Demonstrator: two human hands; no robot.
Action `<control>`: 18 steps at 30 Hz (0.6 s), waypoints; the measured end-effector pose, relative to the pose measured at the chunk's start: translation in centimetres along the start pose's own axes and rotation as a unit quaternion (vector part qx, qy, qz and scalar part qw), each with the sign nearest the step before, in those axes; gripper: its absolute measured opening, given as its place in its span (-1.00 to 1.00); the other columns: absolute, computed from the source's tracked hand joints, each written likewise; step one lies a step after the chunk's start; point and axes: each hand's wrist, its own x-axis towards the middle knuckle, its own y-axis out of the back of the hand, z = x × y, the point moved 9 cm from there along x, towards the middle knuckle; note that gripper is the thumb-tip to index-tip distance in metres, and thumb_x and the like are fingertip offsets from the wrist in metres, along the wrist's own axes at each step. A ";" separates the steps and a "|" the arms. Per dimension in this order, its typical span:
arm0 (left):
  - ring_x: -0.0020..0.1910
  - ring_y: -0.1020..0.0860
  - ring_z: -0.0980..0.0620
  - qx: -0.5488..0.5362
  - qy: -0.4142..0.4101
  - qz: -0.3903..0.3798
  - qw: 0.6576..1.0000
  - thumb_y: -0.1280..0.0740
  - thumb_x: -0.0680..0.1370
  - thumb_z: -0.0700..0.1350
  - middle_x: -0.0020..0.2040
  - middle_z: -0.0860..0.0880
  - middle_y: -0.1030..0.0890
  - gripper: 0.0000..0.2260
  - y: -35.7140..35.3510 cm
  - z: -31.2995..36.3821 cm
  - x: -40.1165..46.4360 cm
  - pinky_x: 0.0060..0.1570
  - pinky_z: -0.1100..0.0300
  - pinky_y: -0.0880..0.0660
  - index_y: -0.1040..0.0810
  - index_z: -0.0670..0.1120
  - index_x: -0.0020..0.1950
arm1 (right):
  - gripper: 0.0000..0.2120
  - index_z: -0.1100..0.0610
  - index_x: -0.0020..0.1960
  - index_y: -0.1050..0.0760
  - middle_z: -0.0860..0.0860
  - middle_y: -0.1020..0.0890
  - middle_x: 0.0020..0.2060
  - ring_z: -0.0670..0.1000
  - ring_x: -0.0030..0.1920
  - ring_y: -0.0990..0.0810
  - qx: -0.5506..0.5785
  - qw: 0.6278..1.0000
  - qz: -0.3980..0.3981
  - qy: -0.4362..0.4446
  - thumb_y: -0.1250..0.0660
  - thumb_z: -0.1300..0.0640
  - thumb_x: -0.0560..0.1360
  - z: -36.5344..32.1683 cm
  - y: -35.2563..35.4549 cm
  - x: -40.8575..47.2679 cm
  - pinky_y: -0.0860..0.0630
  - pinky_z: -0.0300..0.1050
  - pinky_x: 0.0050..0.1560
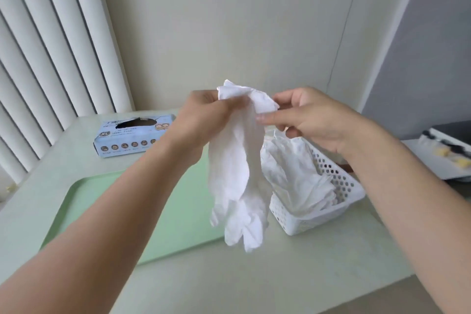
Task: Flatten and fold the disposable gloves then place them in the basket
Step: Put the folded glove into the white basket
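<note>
A white disposable glove (237,173) hangs in the air above the table, cuff up and fingers pointing down. My left hand (204,115) grips its cuff from the left. My right hand (305,120) pinches the cuff's right edge between thumb and fingers. Behind the hanging glove stands a white perforated basket (339,186) holding several crumpled white gloves (300,173).
A pale green tray (122,201) lies on the table under my left forearm. A blue glove box (127,135) marked XL sits at the back left. Vertical blinds hang at the left. A dark object on white paper lies at the far right (448,145).
</note>
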 end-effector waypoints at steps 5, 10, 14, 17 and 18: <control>0.06 -0.71 -0.08 -0.047 -0.033 -0.029 0.998 -0.43 0.57 -0.10 0.03 -0.07 -0.75 -0.84 -2.3 2.2 5.5 0.27 -0.14 -0.56 -0.71 -0.14 0.08 | -0.90 0.04 -0.16 -0.60 -0.11 -0.59 -0.29 -0.13 -0.28 -0.50 0.020 0.995 0.088 0.041 -0.50 0.12 0.49 -2.1 6.3 3.5 -0.35 -0.24 -0.20; -0.06 -0.69 0.03 0.000 -0.175 -0.022 0.984 -0.36 0.65 -0.10 -0.02 -0.06 -0.73 -0.78 -3.9 5.8 9.0 0.01 0.14 -0.61 -0.68 -0.24 0.05 | -0.89 0.09 -0.12 -0.58 0.06 -0.69 -0.12 0.00 -0.08 -0.65 0.043 0.981 0.116 0.151 -0.48 0.24 0.51 -4.8 11.4 4.4 -0.59 -0.04 0.10; -0.25 -0.56 0.16 0.086 -0.280 -0.033 0.955 -0.31 0.68 -0.12 -0.19 -0.03 -0.69 -0.73 -6.8 3.0 8.6 -0.23 0.18 -0.52 -0.65 -0.27 -0.08 | -0.81 0.12 -0.12 -0.56 -0.08 -0.71 -0.23 -0.13 -0.17 -0.65 0.008 0.977 0.121 0.178 -0.47 0.38 0.47 0.0 12.1 3.7 -0.56 -0.26 -0.02; -0.42 -0.30 0.18 0.218 -0.301 -0.065 0.926 -0.33 0.65 -0.02 -0.42 0.06 -0.40 -0.64 -9.6 -3.0 6.6 -0.41 0.14 -0.34 -0.49 -0.18 -0.29 | -0.85 0.22 -0.11 -0.60 -0.02 -0.72 -0.19 -0.11 -0.17 -0.65 -0.038 0.992 0.055 0.106 -0.50 0.40 0.43 8.2 9.7 2.0 -0.56 -0.24 -0.05; -0.43 -0.31 0.15 0.250 -0.310 -0.095 0.912 -0.31 0.65 0.00 -0.42 0.05 -0.41 -0.65 -10.8 -5.1 5.6 -0.39 0.11 -0.36 -0.49 -0.15 -0.28 | -0.88 0.27 -0.09 -0.60 0.03 -0.72 -0.17 -0.09 -0.15 -0.66 -0.043 0.996 0.021 0.080 -0.51 0.40 0.43 10.8 8.7 1.1 -0.56 -0.22 -0.05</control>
